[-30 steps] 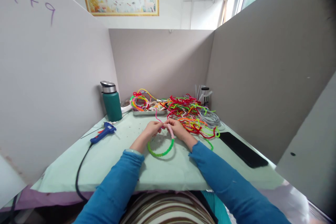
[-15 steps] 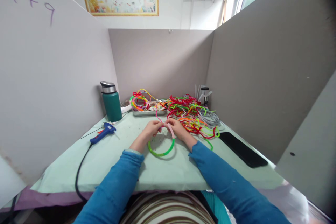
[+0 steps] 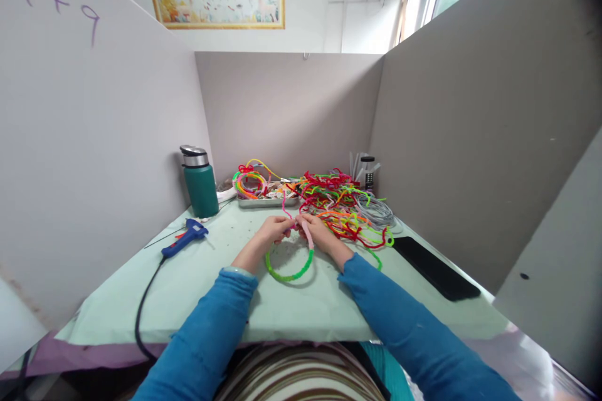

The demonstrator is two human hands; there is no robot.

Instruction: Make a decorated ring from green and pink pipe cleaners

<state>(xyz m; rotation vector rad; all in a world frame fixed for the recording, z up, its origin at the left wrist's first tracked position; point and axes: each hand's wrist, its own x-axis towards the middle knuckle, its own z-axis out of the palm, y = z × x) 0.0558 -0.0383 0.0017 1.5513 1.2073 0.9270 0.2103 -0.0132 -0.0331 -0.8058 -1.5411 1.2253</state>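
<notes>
Between my two hands is a ring (image 3: 288, 277) wrapped in fuzzy pipe cleaner, green along the near side and pale pink on the right. My left hand (image 3: 276, 229) is closed, thumb and fingers pinching at the ring's far left part. Fingers of my right hand (image 3: 318, 230) are closed on the ring's pale pink far right part. A loose bright pink pipe cleaner end (image 3: 285, 205) sticks up from between the fingertips. My fingers hide the exact spot where it meets the ring.
A heap of coloured pipe cleaners (image 3: 329, 191) lies behind my right hand, near coiled grey wire (image 3: 376, 210). Behind stands a metal tray (image 3: 268, 203) with finished-looking rings (image 3: 249, 183). Left are a green bottle (image 3: 201, 191) and blue glue gun (image 3: 185, 240); right, a black phone-like slab (image 3: 435, 268).
The loose pink end has shifted slightly right and sits a little lower. My fingertips have moved slightly at the ring's far side; both hands keep their hold.
</notes>
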